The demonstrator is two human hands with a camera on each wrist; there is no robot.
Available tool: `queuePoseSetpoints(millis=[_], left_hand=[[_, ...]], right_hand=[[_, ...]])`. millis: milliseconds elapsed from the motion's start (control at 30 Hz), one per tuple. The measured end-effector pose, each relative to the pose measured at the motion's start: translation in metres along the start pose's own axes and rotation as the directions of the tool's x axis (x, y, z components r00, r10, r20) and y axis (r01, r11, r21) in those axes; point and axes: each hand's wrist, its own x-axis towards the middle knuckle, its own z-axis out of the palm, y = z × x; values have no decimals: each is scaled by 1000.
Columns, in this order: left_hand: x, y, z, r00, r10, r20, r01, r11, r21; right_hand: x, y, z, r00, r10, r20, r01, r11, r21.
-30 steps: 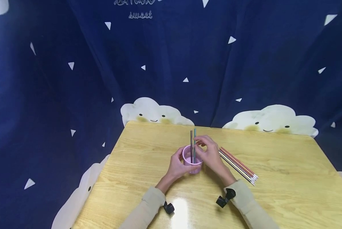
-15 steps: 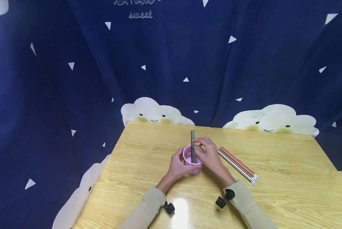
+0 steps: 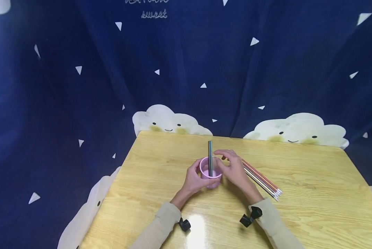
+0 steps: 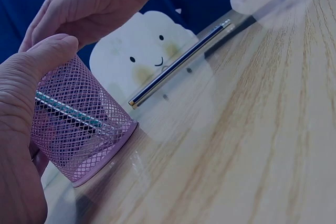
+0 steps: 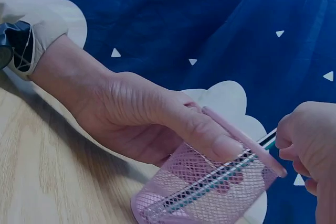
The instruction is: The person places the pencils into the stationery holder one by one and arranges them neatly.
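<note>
My left hand (image 3: 192,180) grips a pink mesh pencil cup (image 3: 214,184) around its side, thumb across the front in the head view. Two pencils, one black and one teal (image 3: 210,152), stand side by side in the cup and rise well above the rim; in the right wrist view their lower ends show through the mesh (image 5: 210,187). Right beside them, at the cup's right rim, is my right hand (image 3: 234,170), its thumb and forefinger apart with nothing pinched between them. The left wrist view shows the cup's base (image 4: 107,156) at the tabletop.
On the wooden table (image 3: 313,186), several pencils (image 3: 263,180) lie in a slanted bundle just right of my right hand, partly covered by it. A dark blue curtain (image 3: 186,52) with white clouds hangs behind the table's far edge.
The teal pencil has come over against the black one in the cup. My right hand has let go of it and drawn slightly right; the left hand keeps its grip.
</note>
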Motion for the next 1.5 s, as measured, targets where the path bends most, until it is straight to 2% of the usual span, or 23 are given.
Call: queuePoseSetpoints(millis=[200,533,700,833,1033,1267,1500], left_hand=[[1,-2,2,1000,0,14,1,1000,-16],[2,1,1,999,-32,-16,31,997,-68],[-2,17,-1,999,-52,-5,51,997,-53],[-4,32,-3,999,-32,-5,32,998,-58],[-4,33,-2,1000,-21,-5,20,998,-66],[1,-1,-1,1000,-22,-5,22,999,-33],[0,-1,-1,1000,-25,-10,25,1000,-9]], right_hand=[[-11,7,-15,999,1,-46,-1,1000,1],[-29,25,-28,996,26,-87,-27,1000,-8],[-41,32,-36,997,22,-79,-25,999,-45],[-50,38,-42,998,8,-65,-14,995,-97],[-65,48,-48,999,9,-33,-15,986,-167],[-79,55,-54,1000,27,-16,-30,974,-227],[-89,60,-57,997,74,8,-68,948,-310]])
